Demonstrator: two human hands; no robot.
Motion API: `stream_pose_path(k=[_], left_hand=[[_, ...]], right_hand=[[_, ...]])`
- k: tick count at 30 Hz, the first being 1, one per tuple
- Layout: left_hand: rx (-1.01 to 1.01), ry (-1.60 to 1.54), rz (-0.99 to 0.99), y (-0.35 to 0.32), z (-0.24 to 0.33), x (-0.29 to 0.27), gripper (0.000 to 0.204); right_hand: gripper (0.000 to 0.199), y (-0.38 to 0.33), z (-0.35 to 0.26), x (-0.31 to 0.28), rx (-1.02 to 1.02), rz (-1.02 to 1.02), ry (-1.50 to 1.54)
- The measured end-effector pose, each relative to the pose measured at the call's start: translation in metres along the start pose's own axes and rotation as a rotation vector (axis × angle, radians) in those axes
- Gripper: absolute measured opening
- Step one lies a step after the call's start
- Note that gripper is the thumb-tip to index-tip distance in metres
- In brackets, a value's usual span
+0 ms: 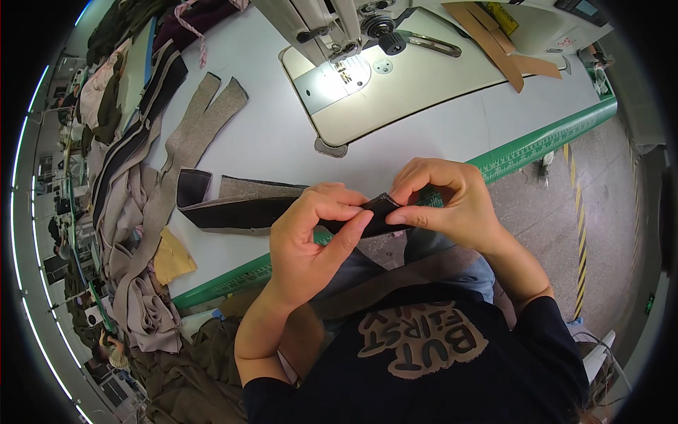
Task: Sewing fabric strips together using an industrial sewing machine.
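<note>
A long fabric strip [236, 215], black on one face and grey-brown on the other, lies in a loop on the table and runs up into both hands. My left hand [314, 237] pinches its raised end between thumb and fingers. Close by on the right, my right hand [448, 201] grips the same end, thumb below and fingers above. Between the two hands the dark folded end [381, 208] shows a stitched edge. Ahead of my hands stands a sewing machine [332, 85] with its lamp lit over the needle plate.
Another grey-brown strip [201, 127] and more strips [134, 198] pile up on the left. A yellow scrap [173, 256] lies near the green ruled table edge [226, 280]. Tweezers [432, 44] and brown card pieces [505, 53] rest on the machine bed. Dark cloth [187, 378] heaps at lower left.
</note>
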State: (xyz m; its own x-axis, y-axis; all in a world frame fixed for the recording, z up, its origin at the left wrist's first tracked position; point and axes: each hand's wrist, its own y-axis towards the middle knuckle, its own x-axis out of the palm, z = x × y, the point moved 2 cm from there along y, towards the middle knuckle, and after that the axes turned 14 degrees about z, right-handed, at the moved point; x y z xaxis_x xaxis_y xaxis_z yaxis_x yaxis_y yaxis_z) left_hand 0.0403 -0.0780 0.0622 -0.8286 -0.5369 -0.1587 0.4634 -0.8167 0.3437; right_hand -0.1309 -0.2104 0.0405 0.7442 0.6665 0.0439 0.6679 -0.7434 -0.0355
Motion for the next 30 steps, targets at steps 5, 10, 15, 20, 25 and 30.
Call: stream_pose_path(k=[5,10,15,20,25,30], left_hand=[[0.008,0.013,-0.007,-0.001,-0.001,0.000,0.014],[0.013,0.023,-0.023,-0.002,-0.003,0.000,0.013],[-0.102,-0.034,0.000,-0.004,-0.002,0.003,0.014],[-0.047,-0.030,-0.010,-0.005,-0.006,0.002,0.016],[-0.182,-0.069,0.033,-0.004,0.004,0.007,0.019],[-0.231,0.064,-0.083,0.005,0.010,0.004,0.017]], right_hand=[[0.023,-0.001,0.001,0.000,0.005,-0.005,0.014],[0.024,-0.001,0.002,0.001,0.012,-0.009,0.026],[0.023,-0.002,0.003,0.001,0.013,-0.003,0.038],[0.022,-0.004,0.004,0.004,-0.008,0.004,0.037],[0.020,-0.006,0.006,0.004,-0.059,0.036,0.059],[0.019,-0.008,0.005,0.005,-0.158,0.048,0.048]])
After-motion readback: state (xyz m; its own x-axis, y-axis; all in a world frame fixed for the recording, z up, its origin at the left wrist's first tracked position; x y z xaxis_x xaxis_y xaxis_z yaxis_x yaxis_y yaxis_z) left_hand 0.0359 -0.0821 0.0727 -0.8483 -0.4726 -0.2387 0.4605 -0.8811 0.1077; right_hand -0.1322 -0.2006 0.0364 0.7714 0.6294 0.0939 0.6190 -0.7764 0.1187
